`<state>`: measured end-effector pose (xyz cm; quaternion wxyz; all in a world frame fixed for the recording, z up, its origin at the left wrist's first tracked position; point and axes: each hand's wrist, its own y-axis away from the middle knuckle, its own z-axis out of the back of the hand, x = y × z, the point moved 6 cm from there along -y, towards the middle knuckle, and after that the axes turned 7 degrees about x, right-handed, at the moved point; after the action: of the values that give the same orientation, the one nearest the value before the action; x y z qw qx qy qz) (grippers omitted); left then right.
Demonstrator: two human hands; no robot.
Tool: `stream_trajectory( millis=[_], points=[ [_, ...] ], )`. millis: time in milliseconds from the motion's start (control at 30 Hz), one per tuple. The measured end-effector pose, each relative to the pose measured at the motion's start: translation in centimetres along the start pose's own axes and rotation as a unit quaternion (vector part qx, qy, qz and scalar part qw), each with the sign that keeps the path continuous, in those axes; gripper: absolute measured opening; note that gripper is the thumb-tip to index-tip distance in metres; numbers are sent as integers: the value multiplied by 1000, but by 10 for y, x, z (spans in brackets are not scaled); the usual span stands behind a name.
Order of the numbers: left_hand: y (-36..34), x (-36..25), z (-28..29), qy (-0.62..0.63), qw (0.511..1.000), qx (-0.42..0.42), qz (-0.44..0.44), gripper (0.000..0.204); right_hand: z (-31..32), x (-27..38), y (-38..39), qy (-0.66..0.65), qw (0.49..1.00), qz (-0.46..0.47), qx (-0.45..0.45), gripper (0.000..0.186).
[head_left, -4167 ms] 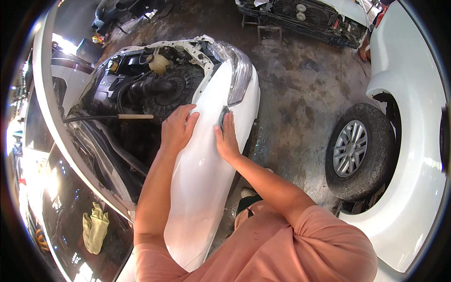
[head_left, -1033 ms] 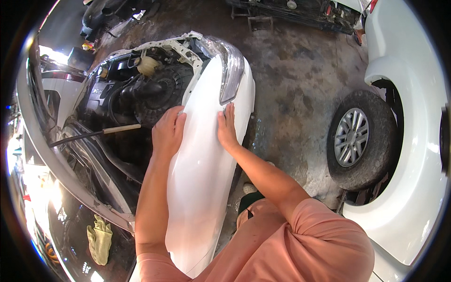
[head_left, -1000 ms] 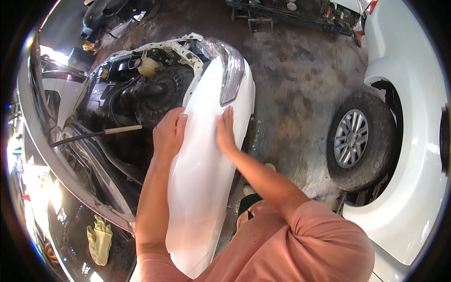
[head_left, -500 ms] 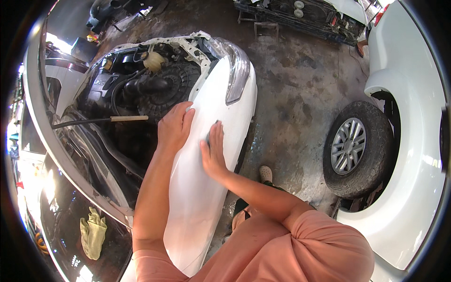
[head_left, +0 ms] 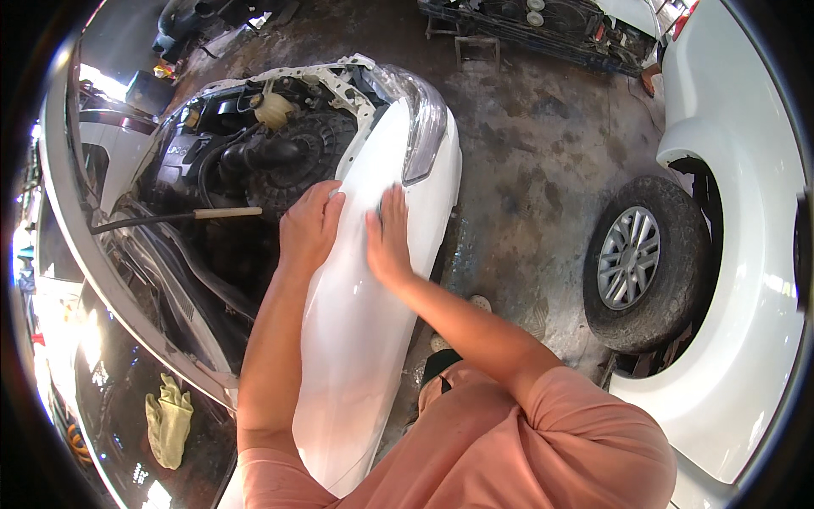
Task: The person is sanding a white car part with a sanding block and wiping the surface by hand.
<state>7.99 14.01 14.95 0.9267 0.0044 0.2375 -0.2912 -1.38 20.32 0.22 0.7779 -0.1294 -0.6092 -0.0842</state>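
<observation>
A white car fender (head_left: 348, 339) runs lengthwise below me, with a clear headlight (head_left: 426, 127) at its far end. My left hand (head_left: 309, 225) rests on the fender's inner edge beside the engine bay, fingers reaching forward and thumb apart. On the fender's upper surface, my right hand (head_left: 390, 233) lies flat with its fingers stretched toward the headlight. A thin dark grey piece (head_left: 380, 209) shows between its thumb and fingers; most of it is hidden under the palm.
The engine bay (head_left: 246, 153) is uncovered at the left, crossed by a rod (head_left: 227, 213). A yellowish cloth (head_left: 168, 422) lies on the windscreen. To the right stands another white car body (head_left: 746, 254) with a wheel (head_left: 632, 259). Dismantled front parts (head_left: 543, 30) stand at the back.
My right hand has slid forward along the fender, closer to the headlight. The left hand stays at the inner edge. The view has shifted slightly.
</observation>
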Motion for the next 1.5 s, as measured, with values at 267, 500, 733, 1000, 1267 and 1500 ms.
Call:
stream_trajectory(
  millis=[267,500,733,1000,1267,1500],
  points=[
    [3,2,-1,18,1000,2,9,22,-13,15,45,-22,998,26,52,75],
    [0,-1,0,20,1000,8,3,23,41,9,-58,-223,974,-4,37,66],
    [-2,-2,-1,21,1000,15,-10,24,44,7,-20,-150,985,16,80,70],
    [3,0,2,12,1000,4,-3,24,18,4,-27,-7,997,47,67,69],
    [4,5,4,16,1000,-2,-9,24,11,13,4,-18,990,85,115,76],
    [1,-2,3,8,1000,-5,-20,23,39,-5,-64,-2,998,28,62,70]
  ],
)
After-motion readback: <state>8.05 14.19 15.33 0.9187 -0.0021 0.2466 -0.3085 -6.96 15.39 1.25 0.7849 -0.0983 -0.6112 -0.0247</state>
